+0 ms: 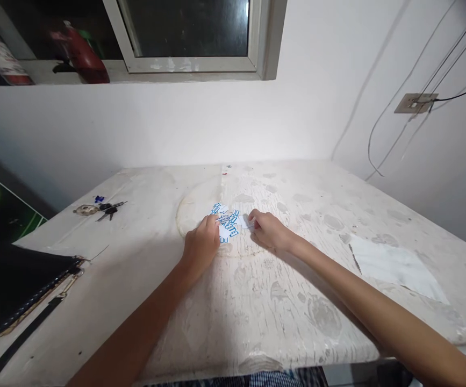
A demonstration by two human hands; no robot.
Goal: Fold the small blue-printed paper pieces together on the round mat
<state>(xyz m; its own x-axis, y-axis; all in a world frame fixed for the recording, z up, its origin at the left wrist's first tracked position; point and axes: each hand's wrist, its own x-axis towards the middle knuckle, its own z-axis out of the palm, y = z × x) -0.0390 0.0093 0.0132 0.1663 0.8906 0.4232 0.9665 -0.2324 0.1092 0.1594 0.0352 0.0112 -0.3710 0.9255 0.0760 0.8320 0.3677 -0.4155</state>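
Several small white paper pieces with blue line markings (229, 221) lie in a loose, overlapping pile at the middle of the table. At the pile's left edge is my left hand (201, 241), its fingers curled together against the pieces; the fingertips are partly hidden. My right hand (272, 230) is just right of the pile, closed in a pinch on a small white paper piece (245, 221). That piece sticks out to the left of the fingers, close to the rest.
The table (289, 317) has a worn, peeling white cover. Keys (109, 208) and a small blue item (99, 199) lie at left, beyond a black bag (19, 285) with a strap. A white cloth or sheet (396, 269) lies at right. A red bottle (85, 56) stands on the windowsill.
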